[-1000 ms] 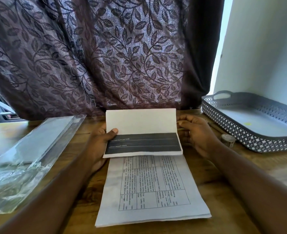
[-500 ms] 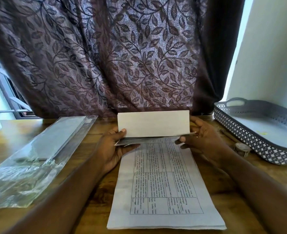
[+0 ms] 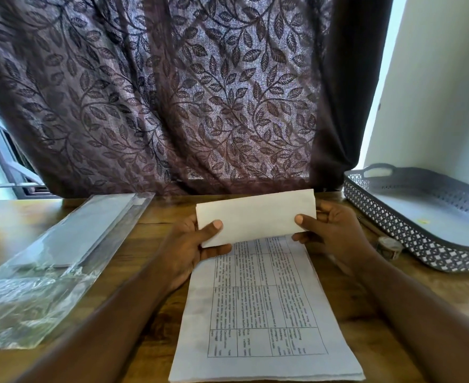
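— What did the left hand [image 3: 189, 251] hold?
— It pinched the left end of the folded paper [image 3: 255, 218], thumb in front; the right hand [image 3: 331, 230] pinched the right end.
— Where was the paper?
— Held above the printed sheets [image 3: 258, 313] on the table [image 3: 145, 230].

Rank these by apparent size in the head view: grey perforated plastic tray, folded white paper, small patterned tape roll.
1. Grey perforated plastic tray, partly cut off by the frame.
2. Folded white paper.
3. Small patterned tape roll.
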### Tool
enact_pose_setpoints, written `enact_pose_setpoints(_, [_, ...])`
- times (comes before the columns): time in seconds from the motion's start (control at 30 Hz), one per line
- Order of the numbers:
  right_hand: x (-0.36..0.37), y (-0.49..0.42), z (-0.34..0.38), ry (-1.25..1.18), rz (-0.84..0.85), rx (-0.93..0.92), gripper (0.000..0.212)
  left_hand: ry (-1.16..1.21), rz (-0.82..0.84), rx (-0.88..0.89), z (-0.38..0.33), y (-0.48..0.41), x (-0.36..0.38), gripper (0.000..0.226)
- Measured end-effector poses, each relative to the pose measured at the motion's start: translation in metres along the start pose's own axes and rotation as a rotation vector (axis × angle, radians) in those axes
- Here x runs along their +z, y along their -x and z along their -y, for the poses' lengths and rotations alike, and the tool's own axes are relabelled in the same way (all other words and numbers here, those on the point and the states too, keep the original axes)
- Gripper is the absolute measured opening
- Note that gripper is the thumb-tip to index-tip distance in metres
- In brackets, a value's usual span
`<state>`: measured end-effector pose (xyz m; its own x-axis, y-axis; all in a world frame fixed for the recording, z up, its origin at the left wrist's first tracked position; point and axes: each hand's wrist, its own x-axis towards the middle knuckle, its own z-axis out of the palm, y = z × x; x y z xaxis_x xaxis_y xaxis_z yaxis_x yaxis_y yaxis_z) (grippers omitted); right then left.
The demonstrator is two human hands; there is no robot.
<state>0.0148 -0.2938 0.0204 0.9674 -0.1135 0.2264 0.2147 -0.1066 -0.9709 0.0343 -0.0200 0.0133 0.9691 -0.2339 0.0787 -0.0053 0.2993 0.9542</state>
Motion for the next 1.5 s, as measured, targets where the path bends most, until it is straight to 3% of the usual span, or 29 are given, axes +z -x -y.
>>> enact_pose_setpoints(0.3, [0.003, 0.001, 0.008, -0.088, -0.083, -0.065, 0.020, -0.034, 0.085, -0.019, -0.001, 0.007, 0.004, 0.042])
enact_pose_setpoints(0.37, [0.006, 0.003, 0.010, -0.244, -0.067, -0.025, 0.020, -0.009, 0.070, -0.011, -0.002, 0.008, 0.006, 0.043])
enact_pose_setpoints(0.47, [0.019, 0.014, 0.018, -0.515, 0.135, -0.008, 0.031, 0.058, 0.034, 0.057, -0.001, 0.010, 0.015, 0.044])
enact_pose_setpoints(0.57, [0.043, 0.029, 0.020, -0.361, 0.345, -0.039, 0.036, 0.060, 0.040, 0.132, 0.003, 0.016, 0.029, 0.042])
enact_pose_setpoints(0.63, [0.059, 0.037, 0.016, -0.241, 0.374, -0.020, 0.041, 0.024, 0.056, 0.147, 0.006, 0.021, 0.038, 0.042])
enact_pose_setpoints(0.8, [0.076, 0.045, 0.009, -0.206, 0.321, 0.054, 0.041, -0.010, 0.029, 0.166, 0.009, 0.027, 0.051, 0.045])
enact_pose_setpoints(1.0, [0.066, 0.036, 0.009, -0.478, 0.261, 0.097, 0.052, -0.015, 0.009, 0.146, 0.006, 0.026, 0.048, 0.037])
enact_pose_setpoints(1.13, [0.051, 0.025, 0.011, -0.586, 0.170, 0.096, 0.039, -0.035, -0.003, 0.144, 0.000, 0.021, 0.038, 0.032])
enact_pose_setpoints(1.3, [0.029, 0.009, 0.010, -0.597, 0.032, 0.128, 0.034, -0.062, 0.001, 0.129, -0.005, 0.015, 0.029, 0.032])
enact_pose_setpoints(1.5, [0.007, 0.004, 0.008, -0.494, 0.008, 0.130, 0.028, -0.083, -0.003, 0.094, -0.007, 0.013, 0.018, 0.029])
